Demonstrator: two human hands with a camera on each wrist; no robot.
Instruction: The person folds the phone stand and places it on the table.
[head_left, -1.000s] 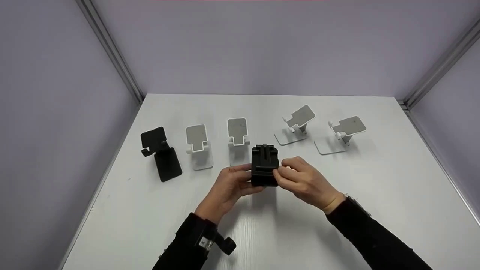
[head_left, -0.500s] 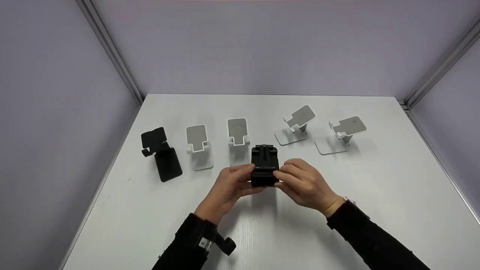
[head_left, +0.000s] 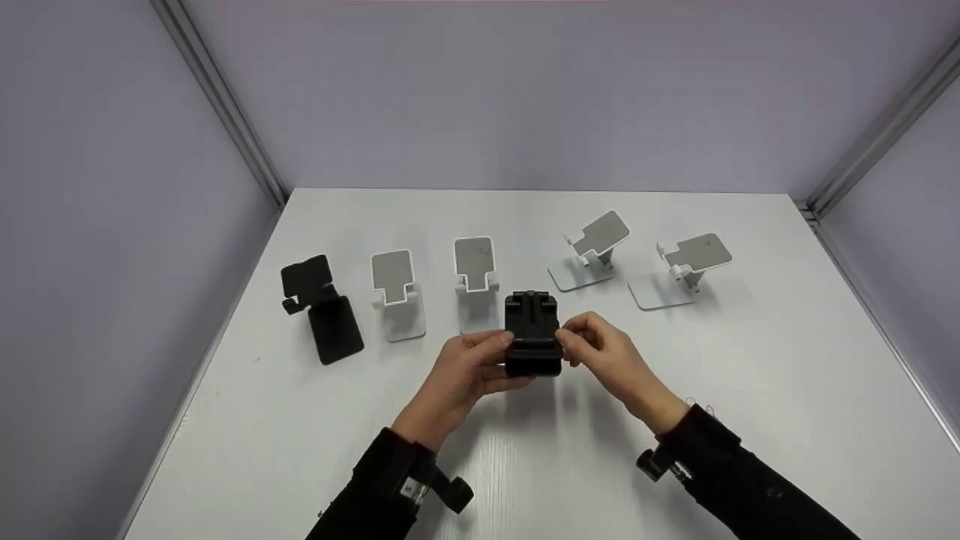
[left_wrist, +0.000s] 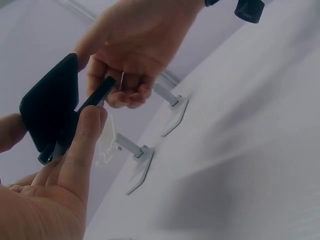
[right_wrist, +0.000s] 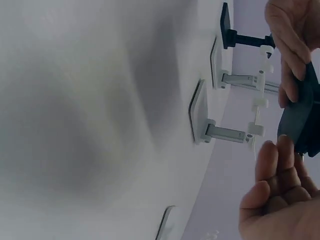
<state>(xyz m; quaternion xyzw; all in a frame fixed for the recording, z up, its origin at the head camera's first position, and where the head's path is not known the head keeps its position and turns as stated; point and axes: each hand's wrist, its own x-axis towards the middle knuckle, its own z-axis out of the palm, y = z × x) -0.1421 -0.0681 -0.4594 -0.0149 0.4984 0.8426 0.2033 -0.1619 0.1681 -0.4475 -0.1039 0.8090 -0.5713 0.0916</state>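
The right hand [head_left: 615,367] has changed its hold: in the head view it has slid off the front of the black stand [head_left: 532,334] to its right edge, pinching there with fingers curled, and has turned so that a black knob [head_left: 651,465] by the right sleeve [head_left: 701,435] now shows. The left hand [head_left: 457,375] is almost unmoved, gripping the stand's left side with thumb above and fingers below. The stand is held up over the desk [head_left: 247,435], near the middle, hardly shifted. Another black stand [head_left: 336,330] and the four white stands [head_left: 475,262] lie as they did.

The left wrist view shows the held stand's plates [left_wrist: 52,102] standing at an angle, joined low down, with the right thumb at a corner of the larger one.

In the right wrist view, the right hand's fingers are bent and their tips meet the stand's edge. I read this as a fresh grip for working the stand's parts, the left hand steadying; no clear change in its folding shows yet.
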